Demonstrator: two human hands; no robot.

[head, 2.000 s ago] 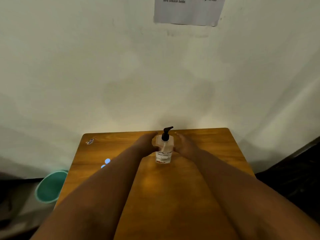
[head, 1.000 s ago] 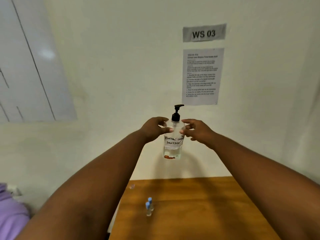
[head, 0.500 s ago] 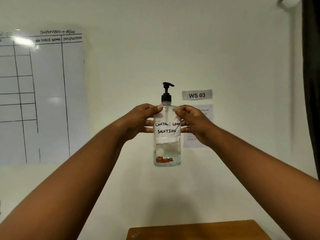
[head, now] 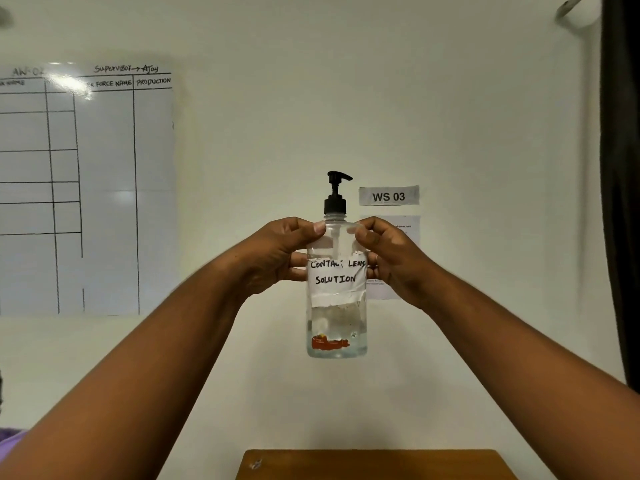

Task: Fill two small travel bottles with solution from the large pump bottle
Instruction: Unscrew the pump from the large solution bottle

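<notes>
A clear large pump bottle (head: pixel 336 317) with a black pump head and a white label reading "CONTACT LENS SOLUTION" is held upright in the air, well above the table and in front of the wall. My left hand (head: pixel 277 256) grips its upper left side. My right hand (head: pixel 393 258) grips its upper right side. The bottle is partly filled with clear liquid, with a red mark near its base. The two small travel bottles are out of view.
Only the far edge of the wooden table (head: pixel 374 464) shows at the bottom. On the wall hang a whiteboard chart (head: pixel 86 188) at left, a "WS 03" sign (head: pixel 388 195) and an instruction sheet behind my right hand. A dark curtain (head: pixel 621 202) runs down the right edge.
Both hands lifted the pump bottle off the table to eye level. The view tilted up, so the small bottles and most of the table dropped out of sight.
</notes>
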